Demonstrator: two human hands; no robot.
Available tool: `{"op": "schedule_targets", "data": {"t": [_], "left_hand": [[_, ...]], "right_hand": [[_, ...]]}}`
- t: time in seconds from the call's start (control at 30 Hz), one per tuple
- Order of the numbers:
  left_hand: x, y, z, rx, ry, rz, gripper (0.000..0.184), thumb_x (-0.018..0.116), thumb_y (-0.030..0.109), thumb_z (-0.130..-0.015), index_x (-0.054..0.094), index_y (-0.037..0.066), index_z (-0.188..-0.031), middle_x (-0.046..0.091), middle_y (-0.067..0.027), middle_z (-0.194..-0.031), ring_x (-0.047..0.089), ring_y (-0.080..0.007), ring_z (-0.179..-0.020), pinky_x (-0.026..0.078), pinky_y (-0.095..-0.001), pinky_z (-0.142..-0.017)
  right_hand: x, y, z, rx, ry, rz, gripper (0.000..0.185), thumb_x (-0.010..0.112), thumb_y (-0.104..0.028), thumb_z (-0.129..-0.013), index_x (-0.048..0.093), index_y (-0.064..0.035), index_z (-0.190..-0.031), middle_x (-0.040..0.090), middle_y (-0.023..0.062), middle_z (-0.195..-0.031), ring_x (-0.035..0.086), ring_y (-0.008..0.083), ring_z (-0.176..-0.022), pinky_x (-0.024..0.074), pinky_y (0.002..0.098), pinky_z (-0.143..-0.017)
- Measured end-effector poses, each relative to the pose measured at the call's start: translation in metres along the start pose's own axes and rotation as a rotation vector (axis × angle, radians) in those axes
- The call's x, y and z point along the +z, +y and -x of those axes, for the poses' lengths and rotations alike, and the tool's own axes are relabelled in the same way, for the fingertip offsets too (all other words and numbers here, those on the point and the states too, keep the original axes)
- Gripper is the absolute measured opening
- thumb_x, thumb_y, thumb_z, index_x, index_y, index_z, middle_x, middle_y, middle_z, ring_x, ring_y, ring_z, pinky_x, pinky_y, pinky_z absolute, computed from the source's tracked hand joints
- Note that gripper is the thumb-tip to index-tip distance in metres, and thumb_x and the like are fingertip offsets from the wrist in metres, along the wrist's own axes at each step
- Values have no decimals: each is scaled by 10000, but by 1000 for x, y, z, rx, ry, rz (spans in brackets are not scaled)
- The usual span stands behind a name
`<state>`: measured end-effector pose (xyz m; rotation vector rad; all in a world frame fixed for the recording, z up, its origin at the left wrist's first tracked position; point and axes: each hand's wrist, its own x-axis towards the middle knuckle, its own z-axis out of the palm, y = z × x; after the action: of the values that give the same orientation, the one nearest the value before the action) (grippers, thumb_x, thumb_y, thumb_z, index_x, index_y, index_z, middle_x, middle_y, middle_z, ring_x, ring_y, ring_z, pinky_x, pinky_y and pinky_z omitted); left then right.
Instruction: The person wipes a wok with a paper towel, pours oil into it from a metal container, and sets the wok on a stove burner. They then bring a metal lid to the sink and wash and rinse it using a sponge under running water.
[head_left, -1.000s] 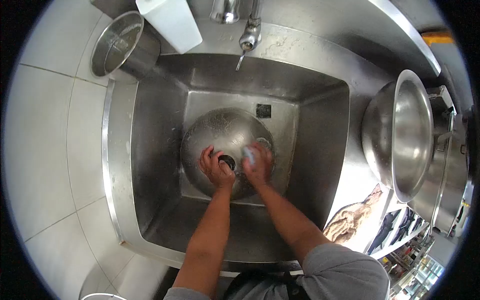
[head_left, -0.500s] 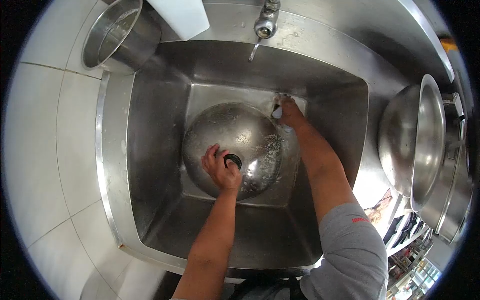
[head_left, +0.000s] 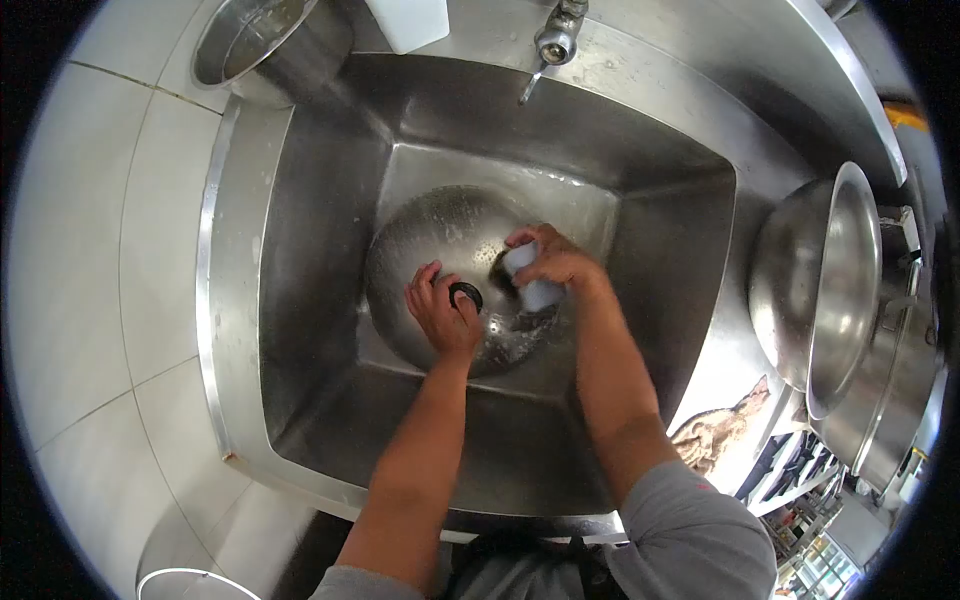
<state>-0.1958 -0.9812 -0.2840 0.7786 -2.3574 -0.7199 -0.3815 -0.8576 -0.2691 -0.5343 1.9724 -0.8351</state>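
A large domed metal lid (head_left: pixel 415 235) lies in the sink, dome up, wet and streaked with suds. My left hand (head_left: pixel 442 315) is closed around the lid's black knob (head_left: pixel 465 297), its fingers resting on the metal beside it. Over the right side of the dome, my right hand (head_left: pixel 557 262) grips a pale sponge (head_left: pixel 540 292) with a dark face. The sponge is on or just over the lid's surface; its contact side is hidden.
The deep steel sink (head_left: pixel 310 330) has a faucet (head_left: pixel 557 45) at its back edge. A metal pot (head_left: pixel 290 75) and a white container (head_left: pixel 412 25) stand at the back left. A big steel bowl (head_left: pixel 795 290) leans on the right, beside a brown cloth-like thing (head_left: pixel 722 428).
My right hand has moved with the sponge from the sink's back right corner, left and nearer, onto the dome. My left hand stays at the knob. The view has shifted slightly.
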Motion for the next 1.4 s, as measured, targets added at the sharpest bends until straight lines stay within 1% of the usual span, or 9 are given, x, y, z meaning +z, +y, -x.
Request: {"op": "schedule_targets", "data": {"t": [0.23,0.37,0.53,0.63,0.77,0.83,1.07,1.2,1.4], "left_hand": [[-6,5,-5,-3,-42,17,279,631,284,-752,601,84,-944,504,-126,-1186,426,-328,-1183,247,-525,-1014],[-8,5,-7,-12,-108,-54,365,737,225,-651,605,126,-976,480,-105,-1227,415,-314,-1203,221,-559,-1034],[-2,11,-12,-139,-189,-102,475,742,245,-649,579,179,-1090,420,-76,-1328,337,-308,-1305,121,-652,-1049],[-3,12,-10,-197,-204,-114,526,743,258,-653,561,189,-1141,391,-67,-1374,295,-309,-1341,98,-672,-1046],[0,14,-10,-207,-201,-136,556,744,291,-659,550,184,-1168,373,-63,-1394,270,-302,-1358,83,-669,-1054],[-4,12,-6,-162,-235,-116,491,696,309,-717,555,177,-1169,390,-63,-1388,278,-304,-1356,76,-659,-1061],[-10,-17,-9,38,-299,5,370,309,308,-970,594,121,-1115,463,-71,-1362,319,-307,-1345,59,-601,-1089],[-8,-17,-9,61,-256,-19,368,327,257,-934,616,101,-1099,485,-70,-1345,330,-318,-1339,73,-587,-1098],[-6,-16,-11,69,-272,-49,397,285,310,-974,597,103,-1107,467,-75,-1369,318,-317,-1348,74,-566,-1099]], "right_hand": [[18,-23,34,100,218,-168,681,704,-155,-586,474,-57,-1219,495,169,-1181,474,307,-1152,407,376,-957],[36,-17,35,-132,418,-193,649,715,-167,-636,471,-54,-1227,501,192,-1195,494,330,-1114,410,402,-945],[78,-8,35,-244,724,462,695,754,-246,-702,459,-34,-1294,494,240,-1244,479,422,-1132,385,463,-974],[72,5,35,-160,587,-10,714,733,-373,-730,456,-48,-1302,464,230,-1296,437,419,-1195,365,485,-989],[67,-22,43,-450,656,216,595,675,-382,-785,506,-62,-1257,444,201,-1337,444,400,-1197,363,499,-987],[83,-17,42,-592,519,401,505,651,-336,-817,534,-66,-1227,438,203,-1347,447,403,-1197,362,501,-990],[112,5,38,-257,732,140,409,550,-249,-886,537,-41,-1237,401,182,-1391,372,397,-1277,318,504,-1038],[91,-30,-5,-298,549,196,427,556,-254,-880,516,-64,-1260,436,197,-1355,437,434,-1201,333,520,-1031],[146,28,60,-182,1009,430,416,505,-289,-889,530,-62,-1236,557,180,-1188,487,387,-1157,389,447,-991]]}}
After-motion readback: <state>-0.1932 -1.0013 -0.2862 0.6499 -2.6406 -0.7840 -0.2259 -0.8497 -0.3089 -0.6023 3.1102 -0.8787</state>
